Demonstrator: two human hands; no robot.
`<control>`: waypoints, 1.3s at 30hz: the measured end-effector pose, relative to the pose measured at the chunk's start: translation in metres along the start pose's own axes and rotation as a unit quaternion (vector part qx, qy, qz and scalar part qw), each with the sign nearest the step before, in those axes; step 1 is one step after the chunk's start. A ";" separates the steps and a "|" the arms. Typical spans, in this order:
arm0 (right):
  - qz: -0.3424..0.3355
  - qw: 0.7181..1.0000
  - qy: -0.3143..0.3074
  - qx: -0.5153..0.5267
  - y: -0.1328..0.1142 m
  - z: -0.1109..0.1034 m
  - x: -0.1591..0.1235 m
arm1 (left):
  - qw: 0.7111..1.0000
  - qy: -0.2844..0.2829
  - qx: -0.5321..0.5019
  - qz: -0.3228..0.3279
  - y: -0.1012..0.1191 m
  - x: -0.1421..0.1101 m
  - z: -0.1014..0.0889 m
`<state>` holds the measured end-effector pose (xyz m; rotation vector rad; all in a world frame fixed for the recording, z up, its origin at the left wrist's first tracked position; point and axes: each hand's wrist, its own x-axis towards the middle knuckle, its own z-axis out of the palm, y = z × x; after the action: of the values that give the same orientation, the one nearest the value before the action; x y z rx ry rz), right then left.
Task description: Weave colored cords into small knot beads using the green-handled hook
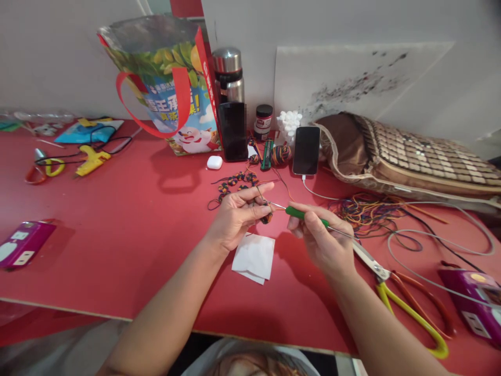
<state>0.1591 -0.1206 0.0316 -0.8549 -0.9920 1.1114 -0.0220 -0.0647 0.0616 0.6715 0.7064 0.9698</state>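
Observation:
My left hand (242, 213) pinches a small, dark, multicoloured crocheted piece (266, 215) between thumb and fingers, its index finger stretched out with yarn over it. In my right hand (326, 235) is a crochet hook (295, 212) with a green handle, its thin metal tip reaching the piece at my left fingertips. A strand of orange yarn runs near the hook. Behind my left hand lies a string of small multicoloured crocheted balls (233, 181). Below the hands rests a folded white paper (255, 257) on the red table (156, 271).
Large scissors (379, 271) with yellow and red handles lie right, near tangled yarn (368, 214). A phone (306, 151) on a cable, another dark phone (234, 133), a white earbud case (214, 162) and a shopping bag (168, 89) stand behind. A yellow glue gun (92, 159) lies left.

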 end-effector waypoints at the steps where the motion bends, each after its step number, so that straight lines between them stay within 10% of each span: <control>1: 0.000 1.000 0.002 -0.001 -0.001 0.000 0.000 | 1.000 -0.003 0.002 0.000 0.000 0.000 0.000; 27: -0.019 1.000 -0.015 -0.003 -0.003 0.003 -0.004 | 0.998 -0.006 0.042 0.043 -0.004 -0.003 0.002; 33: -0.156 0.963 0.024 -0.219 0.003 0.015 -0.015 | 0.989 0.098 0.051 0.095 -0.020 -0.003 0.016; 39: -0.128 0.984 -0.005 -0.121 0.011 0.014 -0.013 | 0.999 0.037 -0.026 0.011 -0.013 -0.004 0.013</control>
<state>0.1411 -0.1301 0.0236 -0.8868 -1.2257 0.7867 -0.0067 -0.0763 0.0603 0.6014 0.7366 1.0345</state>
